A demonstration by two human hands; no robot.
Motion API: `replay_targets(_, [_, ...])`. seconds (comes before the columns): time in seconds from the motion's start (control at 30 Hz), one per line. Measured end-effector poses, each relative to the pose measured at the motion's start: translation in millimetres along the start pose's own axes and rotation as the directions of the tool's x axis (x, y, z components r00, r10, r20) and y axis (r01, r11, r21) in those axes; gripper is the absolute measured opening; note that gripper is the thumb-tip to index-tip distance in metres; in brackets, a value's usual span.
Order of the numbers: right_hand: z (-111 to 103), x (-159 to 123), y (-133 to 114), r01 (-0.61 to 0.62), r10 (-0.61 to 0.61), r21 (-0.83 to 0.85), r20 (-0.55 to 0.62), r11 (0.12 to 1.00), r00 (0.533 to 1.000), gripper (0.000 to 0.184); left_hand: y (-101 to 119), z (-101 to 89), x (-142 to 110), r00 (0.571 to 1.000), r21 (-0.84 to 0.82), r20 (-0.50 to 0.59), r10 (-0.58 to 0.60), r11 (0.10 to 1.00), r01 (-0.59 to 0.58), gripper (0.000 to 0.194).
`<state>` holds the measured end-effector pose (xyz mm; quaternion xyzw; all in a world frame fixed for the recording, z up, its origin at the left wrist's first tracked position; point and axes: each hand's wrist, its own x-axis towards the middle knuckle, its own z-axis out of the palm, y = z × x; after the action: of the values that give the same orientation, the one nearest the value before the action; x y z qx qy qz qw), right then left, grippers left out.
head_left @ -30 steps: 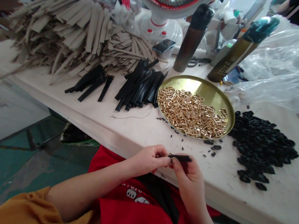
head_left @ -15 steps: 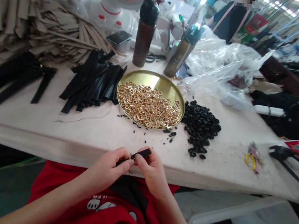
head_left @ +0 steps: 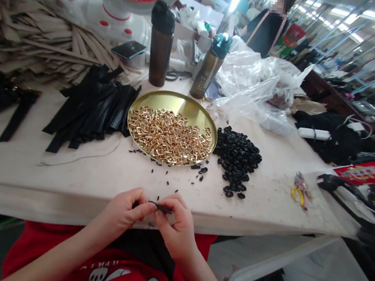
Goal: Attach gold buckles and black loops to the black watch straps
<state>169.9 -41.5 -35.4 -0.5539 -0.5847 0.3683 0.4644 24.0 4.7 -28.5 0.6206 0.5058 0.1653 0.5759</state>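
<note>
At the table's front edge, my left hand (head_left: 132, 209) and my right hand (head_left: 176, 223) pinch a short black strap (head_left: 162, 208) between them. Each hand has its fingers closed on the strap, which is seen nearly edge-on. Whether a metal piece sits on it is hidden by my fingers. Just beyond the hands stands a round gold tray (head_left: 175, 99) heaped with small gold metal buckles (head_left: 170, 136). Right of the tray lies a pile of small black pieces (head_left: 237, 153). Black strips (head_left: 92, 110) are stacked to its left.
Pliers with yellow and pink handles (head_left: 300, 193) lie at the right. Behind the tray stand a dark bottle (head_left: 160, 48), a teal-capped bottle (head_left: 209, 68), a fan (head_left: 117, 18) and crumpled clear plastic (head_left: 259, 81). Beige strips (head_left: 38, 44) fill the back left. A white bin (head_left: 317, 250) sits below the table.
The black strap has turned from showing its flat face to nearly edge-on in my hands. My view has shifted, so the table's contents appear farther left.
</note>
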Motion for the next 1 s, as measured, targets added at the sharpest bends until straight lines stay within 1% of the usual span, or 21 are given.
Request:
replay_targets(0.13, [-0.3,-3.0,2.6,-0.058,0.059,0.034,-0.034,0.998,0.998,0.007,7.5,7.5,-8.8,0.997,0.116,-0.042,0.068,0.991,-0.063,0.034])
replay_targets(0.23, [-3.2,-2.9,-1.5,-0.049,0.051,0.045,-0.037,0.998,0.998,0.006,18.0,7.5,-18.0,0.994,0.128,-0.004,0.107,0.986,-0.106,0.029])
replay_targets(0.33, [-6.9,-3.1,-8.7,-0.057,0.059,0.063,-0.023,0.996,0.998,0.006,23.9,3.6,-23.2,0.996,0.109,0.04,0.081,0.99,-0.085,0.024])
replay_targets(0.43, [-7.5,-5.6,-15.3,0.027,-0.027,0.06,0.001,0.998,1.0,0.008,22.0,1.6,-23.2,0.999,0.04,0.032,0.021,0.999,-0.022,0.028])
replay_targets(0.5, [-5.8,-8.8,-17.6,0.087,-0.087,0.035,0.003,0.996,0.996,0.01,19.0,3.3,-22.2,1.0,-0.003,-0.014,0.006,1.0,-0.006,0.03])
replay_targets(0.53, [-4.7,-10.7,-17.8,0.097,-0.097,0.019,0.002,0.995,0.995,0.012,17.8,4.9,-21.7,0.999,-0.013,-0.043,0.013,1.0,-0.014,0.029])
replay_targets(0.57, [-3.9,-12.6,-17.3,0.096,-0.096,0.001,0.005,0.995,0.995,0.012,17.2,6.6,-21.3,0.998,-0.01,-0.062,0.032,0.999,-0.033,0.028])
replay_targets(0.63, [-5.1,-15.1,-14.3,0.091,-0.089,-0.048,0.042,0.995,0.995,0.011,17.5,8.8,-19.9,0.994,0.028,-0.045,0.102,0.995,-0.101,0.027])
replay_targets(0.7, [-13.7,-13.5,-8.5,0.092,-0.082,-0.111,0.088,0.99,0.993,0.01,19.1,8.0,-17.1,0.987,0.082,0.005,0.161,0.984,-0.161,0.026])
replay_targets(0.77, [-32.7,-4.4,0.2,0.068,-0.055,-0.217,0.067,0.974,0.996,0.012,20.4,4.0,-12.3,0.987,0.122,0.007,0.16,0.98,-0.16,0.025])
replay_targets(0.83, [-61.0,13.9,12.0,0.007,-0.026,-0.382,-0.045,0.924,0.999,0.017,20.6,-0.9,-6.6,0.992,0.133,-0.034,0.12,0.985,-0.114,0.026])
replay_targets(0.9, [-92.5,39.7,26.0,-0.052,-0.052,-0.583,-0.161,0.811,0.986,0.019,19.5,-3.6,-1.2,0.996,0.121,-0.038,0.085,0.989,-0.08,0.027])
replay_targets(0.93, [-106.8,53.9,33.2,-0.09,-0.07,-0.684,-0.203,0.724,0.977,0.021,18.7,-3.5,1.0,0.997,0.112,-0.025,0.076,0.991,-0.073,0.027])
replay_targets(0.97, [-118.9,67.8,40.3,-0.137,-0.071,-0.782,-0.226,0.608,0.972,0.022,17.7,-2.7,3.0,0.997,0.103,-0.008,0.072,0.992,-0.07,0.027])
replay_targets(1.0, [-128.1,80.8,46.9,-0.176,-0.06,-0.864,-0.231,0.471,0.971,0.023,16.7,-1.4,4.6,0.998,0.098,0.007,0.069,0.993,-0.069,0.027])
